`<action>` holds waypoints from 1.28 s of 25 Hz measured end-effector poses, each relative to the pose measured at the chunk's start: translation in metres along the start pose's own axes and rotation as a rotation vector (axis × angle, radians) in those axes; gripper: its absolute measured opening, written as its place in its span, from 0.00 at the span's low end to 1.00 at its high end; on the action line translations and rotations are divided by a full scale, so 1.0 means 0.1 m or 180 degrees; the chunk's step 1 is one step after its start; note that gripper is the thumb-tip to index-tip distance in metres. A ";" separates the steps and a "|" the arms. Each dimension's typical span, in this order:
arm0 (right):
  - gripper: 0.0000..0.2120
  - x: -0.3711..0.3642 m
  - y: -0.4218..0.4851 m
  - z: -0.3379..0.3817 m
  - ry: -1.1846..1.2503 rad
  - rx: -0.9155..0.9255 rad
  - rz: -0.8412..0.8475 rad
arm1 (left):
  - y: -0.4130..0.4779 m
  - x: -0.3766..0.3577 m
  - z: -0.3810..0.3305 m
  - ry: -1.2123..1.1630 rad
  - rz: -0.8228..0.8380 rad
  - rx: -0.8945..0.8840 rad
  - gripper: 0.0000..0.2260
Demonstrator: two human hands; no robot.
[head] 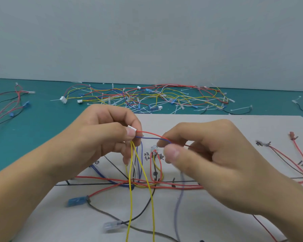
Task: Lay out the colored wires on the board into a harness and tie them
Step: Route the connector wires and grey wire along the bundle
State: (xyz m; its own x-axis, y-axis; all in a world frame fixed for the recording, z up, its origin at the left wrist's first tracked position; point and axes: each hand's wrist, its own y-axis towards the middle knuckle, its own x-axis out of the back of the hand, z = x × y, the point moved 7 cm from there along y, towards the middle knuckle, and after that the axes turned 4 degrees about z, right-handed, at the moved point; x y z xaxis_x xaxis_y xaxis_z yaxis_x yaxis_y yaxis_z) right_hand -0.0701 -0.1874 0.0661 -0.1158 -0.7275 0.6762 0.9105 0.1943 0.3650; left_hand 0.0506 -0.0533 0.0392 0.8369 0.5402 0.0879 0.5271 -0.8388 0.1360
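Head view: pinching white connector [131,128] in left hand [101,135] grip, above the board [234,130]; clamping its red and blue leads [156,135] in right hand [208,154] grip. Light, limp, kink-prone probably; best held at housing, easy on the leads

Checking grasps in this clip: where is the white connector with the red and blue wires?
Head view, left of centre: the left hand pinches the white connector above the board, its red wire reaching the right hand.
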 end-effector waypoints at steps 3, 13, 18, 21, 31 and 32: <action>0.03 0.00 0.00 0.00 -0.0244 -0.0015 -0.0178 | -0.01 0.00 -0.05 -0.0143 0.0008 -0.0002 0.09; 0.02 0.02 0.01 0.00 -0.0349 0.0003 -0.0215 | -0.02 -0.01 -0.04 -0.0084 0.0135 0.0099 0.09; 0.02 -0.01 0.01 -0.02 -0.0531 -0.0050 -0.0128 | 0.00 -0.02 0.00 -0.0031 0.0133 0.0152 0.10; 0.02 -0.01 0.01 -0.03 -0.0543 -0.0064 -0.0127 | 0.00 -0.03 0.01 -0.0033 0.0135 0.0153 0.10; 0.02 -0.04 0.01 -0.06 -0.0549 -0.0111 -0.0006 | -0.03 0.01 0.01 0.0159 0.0313 0.0113 0.10; 0.02 -0.04 0.01 -0.06 -0.0551 -0.0114 0.0001 | -0.03 0.01 0.00 0.0203 0.0326 0.0114 0.10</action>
State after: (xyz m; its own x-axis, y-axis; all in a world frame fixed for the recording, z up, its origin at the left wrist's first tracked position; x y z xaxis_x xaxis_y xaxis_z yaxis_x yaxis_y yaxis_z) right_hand -0.0663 -0.1882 0.0599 -0.1791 -0.6028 0.7775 0.9238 0.1688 0.3437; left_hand 0.0498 -0.0497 0.0387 0.8762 0.4538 0.1622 0.4453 -0.8911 0.0878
